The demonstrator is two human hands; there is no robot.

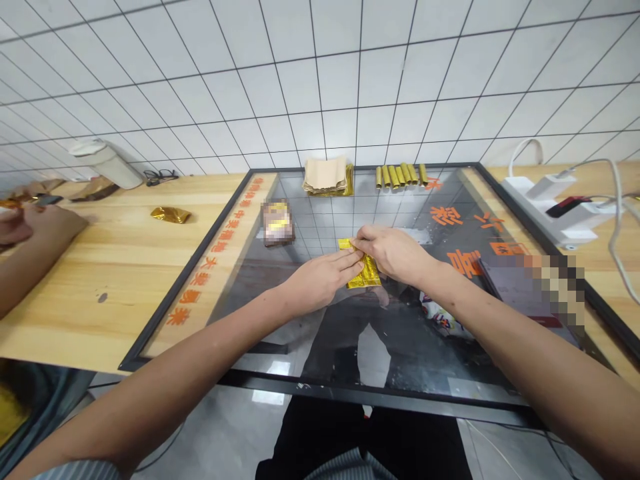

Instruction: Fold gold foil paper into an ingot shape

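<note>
A wooden table (95,287) is carrying a black-framed glass panel (320,207); a tan paper stack (327,175) and gold foil rolls (400,175) are lying at its top centre, crumpled gold foil (171,215) on the wood at left.

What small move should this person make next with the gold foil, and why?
Probably roll the gold foil a little tighter. The right hand pinches its top end and the left hand lies against it, so both are placed to turn it. It looks like a flat strip, while the gold rolls lined up beyond are tight tubes.
</note>
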